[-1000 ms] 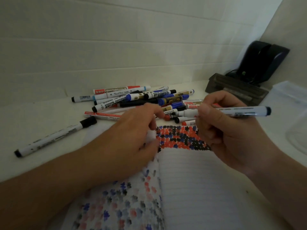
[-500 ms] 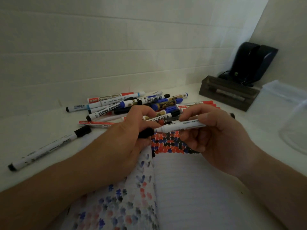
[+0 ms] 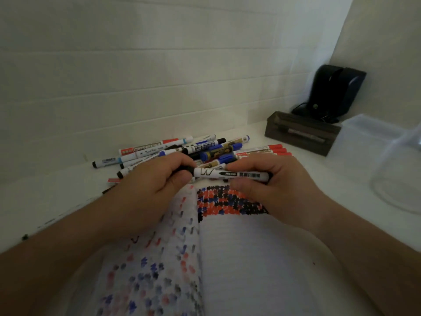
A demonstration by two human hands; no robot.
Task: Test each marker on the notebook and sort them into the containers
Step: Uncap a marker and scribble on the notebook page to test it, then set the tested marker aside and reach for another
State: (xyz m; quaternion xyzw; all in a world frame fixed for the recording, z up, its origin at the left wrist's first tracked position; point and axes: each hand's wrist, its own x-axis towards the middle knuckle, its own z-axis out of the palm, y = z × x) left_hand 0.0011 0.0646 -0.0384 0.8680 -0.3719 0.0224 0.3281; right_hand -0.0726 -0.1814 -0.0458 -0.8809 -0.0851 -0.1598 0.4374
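I hold a white marker [image 3: 230, 174] with a black cap level above the open notebook [image 3: 246, 265]. My left hand [image 3: 157, 185] grips the black cap end, and my right hand [image 3: 268, 185] grips the barrel's other end. The notebook's right page carries a dense block of red, blue and black test marks [image 3: 227, 201] at its top; the left page is dotted with similar marks. Behind my hands lies a pile of markers [image 3: 193, 149] with red, blue and black caps.
Clear plastic containers [image 3: 373, 144] stand at the right, with a round clear one [image 3: 401, 183] nearer me. A dark box [image 3: 300, 133] and a black device [image 3: 335, 92] sit in the back right corner. A white wall runs close behind the pile.
My right hand brought the marker down and turned it level. My left hand closed on its black cap end, and both hands now hold it over the notebook's top.
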